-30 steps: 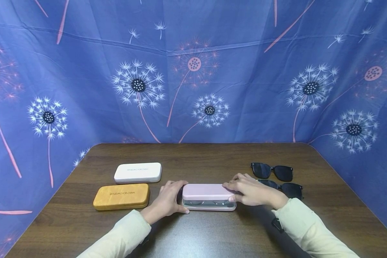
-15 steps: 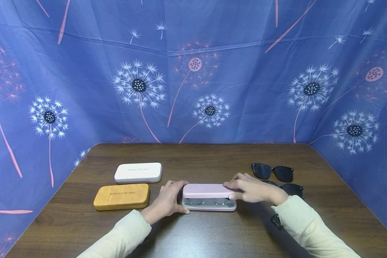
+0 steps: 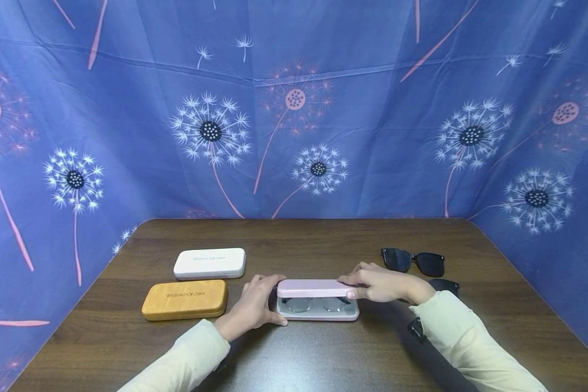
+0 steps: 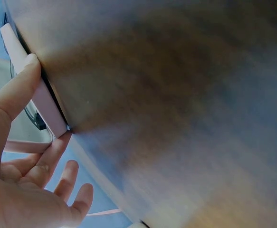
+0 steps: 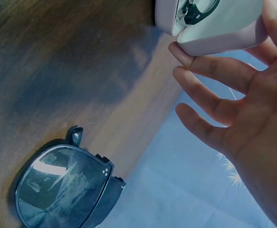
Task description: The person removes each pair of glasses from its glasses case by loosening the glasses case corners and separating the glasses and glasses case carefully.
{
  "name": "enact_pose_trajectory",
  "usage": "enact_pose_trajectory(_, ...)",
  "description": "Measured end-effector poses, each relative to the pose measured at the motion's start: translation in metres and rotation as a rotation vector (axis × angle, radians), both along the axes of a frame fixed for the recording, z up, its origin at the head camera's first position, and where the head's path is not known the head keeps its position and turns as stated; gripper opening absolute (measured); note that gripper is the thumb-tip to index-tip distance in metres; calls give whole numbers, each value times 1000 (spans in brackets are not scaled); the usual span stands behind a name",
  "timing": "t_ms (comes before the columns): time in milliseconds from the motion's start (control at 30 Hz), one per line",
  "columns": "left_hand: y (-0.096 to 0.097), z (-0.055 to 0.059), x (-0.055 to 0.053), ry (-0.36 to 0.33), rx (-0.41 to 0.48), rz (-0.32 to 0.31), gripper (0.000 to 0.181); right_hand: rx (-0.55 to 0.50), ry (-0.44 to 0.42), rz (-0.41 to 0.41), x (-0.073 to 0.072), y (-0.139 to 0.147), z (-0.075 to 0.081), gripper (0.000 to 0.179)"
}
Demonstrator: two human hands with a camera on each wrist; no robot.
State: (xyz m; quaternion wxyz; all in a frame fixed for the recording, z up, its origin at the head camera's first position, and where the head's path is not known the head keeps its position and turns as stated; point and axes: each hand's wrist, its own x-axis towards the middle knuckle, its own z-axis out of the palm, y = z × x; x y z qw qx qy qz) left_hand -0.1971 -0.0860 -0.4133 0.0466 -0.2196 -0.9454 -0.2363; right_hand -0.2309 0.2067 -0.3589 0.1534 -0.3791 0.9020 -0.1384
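A pink glasses case (image 3: 306, 287) lies in the middle of the table, its lid partly raised. Through the front gap, clear-lensed eyeglasses (image 3: 299, 306) show on the pale lining. My left hand (image 3: 252, 304) holds the case's left end, thumb at the front corner and fingers toward the back. At the right end, my right hand (image 3: 384, 283) pinches the lid, with the thumb on its front edge and fingers behind. The right wrist view shows the hand (image 5: 252, 99) at the lid (image 5: 219, 45), with a dark temple end inside the case.
A white glasses case (image 3: 209, 263) and a mustard-yellow one (image 3: 184, 300) lie closed at the left. Dark sunglasses (image 3: 430, 265) rest at the right; a second pair (image 3: 446, 286) is partly hidden by the right arm. A blue dandelion-print cloth (image 3: 372, 136) hangs behind the table.
The pink lid has tilted further up under my right hand, widening the front gap and showing more of the eyeglasses. My left hand stays in place at the left end.
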Motion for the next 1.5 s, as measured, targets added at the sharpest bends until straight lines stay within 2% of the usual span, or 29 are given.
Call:
enact_pose_trajectory(233,0,0,0,3,-6,4,86,11,8,22,-2,0,2,49)
enact_pose_trajectory(600,1,0,-1,-9,-11,18,90,22,-75,-12,-7,0,2,46)
enact_pose_trajectory(933,2,-1,-4,-42,9,53,84,-87,-115,-14,-19,4,-2,36)
enact_pose_trajectory(1167,4,0,-4,-59,24,57,86,-162,-74,-22,-25,6,-7,29)
enact_pose_trajectory(1500,4,1,-3,-56,56,53,94,-206,83,-72,-23,1,-12,31)
